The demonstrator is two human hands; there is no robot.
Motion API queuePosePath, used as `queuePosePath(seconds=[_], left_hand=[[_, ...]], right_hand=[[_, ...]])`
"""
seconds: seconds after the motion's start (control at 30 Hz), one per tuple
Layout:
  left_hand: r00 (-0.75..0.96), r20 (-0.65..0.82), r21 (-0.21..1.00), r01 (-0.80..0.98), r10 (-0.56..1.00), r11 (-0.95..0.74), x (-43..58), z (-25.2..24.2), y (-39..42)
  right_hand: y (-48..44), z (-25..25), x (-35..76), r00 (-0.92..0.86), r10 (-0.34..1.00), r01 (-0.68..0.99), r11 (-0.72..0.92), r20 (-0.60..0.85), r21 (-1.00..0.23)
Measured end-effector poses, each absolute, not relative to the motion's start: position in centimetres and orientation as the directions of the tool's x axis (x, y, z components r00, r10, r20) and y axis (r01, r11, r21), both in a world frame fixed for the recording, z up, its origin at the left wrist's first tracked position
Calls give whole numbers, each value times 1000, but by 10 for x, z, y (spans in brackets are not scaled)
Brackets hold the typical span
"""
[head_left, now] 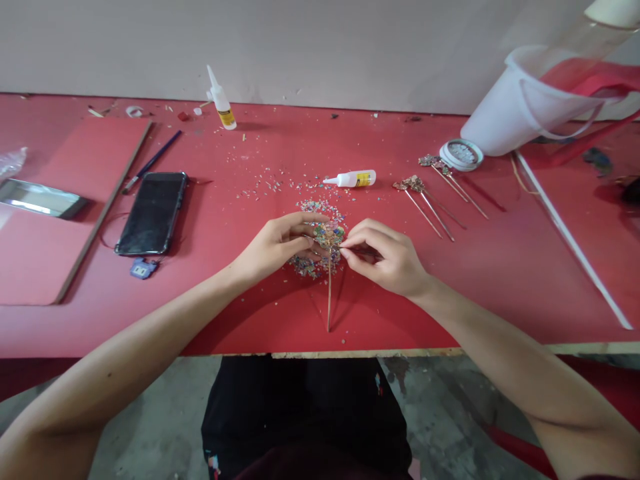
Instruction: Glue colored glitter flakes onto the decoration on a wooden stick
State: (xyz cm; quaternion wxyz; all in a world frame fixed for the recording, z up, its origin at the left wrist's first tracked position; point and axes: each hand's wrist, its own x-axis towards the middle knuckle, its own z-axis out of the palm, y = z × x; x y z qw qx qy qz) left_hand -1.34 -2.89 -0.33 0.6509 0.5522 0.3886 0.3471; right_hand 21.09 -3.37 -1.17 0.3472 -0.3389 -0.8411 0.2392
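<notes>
Hairpin (329, 300) sits over the glitter pile (320, 210), stem pointing to 6 o'clock; left hand (277, 247) pinches its head; right hand (387, 260) pinches something tiny at its 3 o'clock; likely light, bendy, best held near the head.

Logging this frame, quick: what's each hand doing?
Left hand: closed, holding the hairpin at its top.
Right hand: closed, pinching something too small to tell.

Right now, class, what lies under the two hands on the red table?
A heap of small coloured chips shows beneath the left hand and right hand, which pinch a thin stick. The hands cover part of the heap and much of the stick's top.
</notes>
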Motion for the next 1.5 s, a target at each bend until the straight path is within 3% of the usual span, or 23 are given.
queuePosePath(seconds=[1.5], left_hand=[[471, -127, 981, -70, 873, 181, -14, -6, -27]], right_hand=[[-33, -13, 211, -540, 697, 393, 705, 473, -590]])
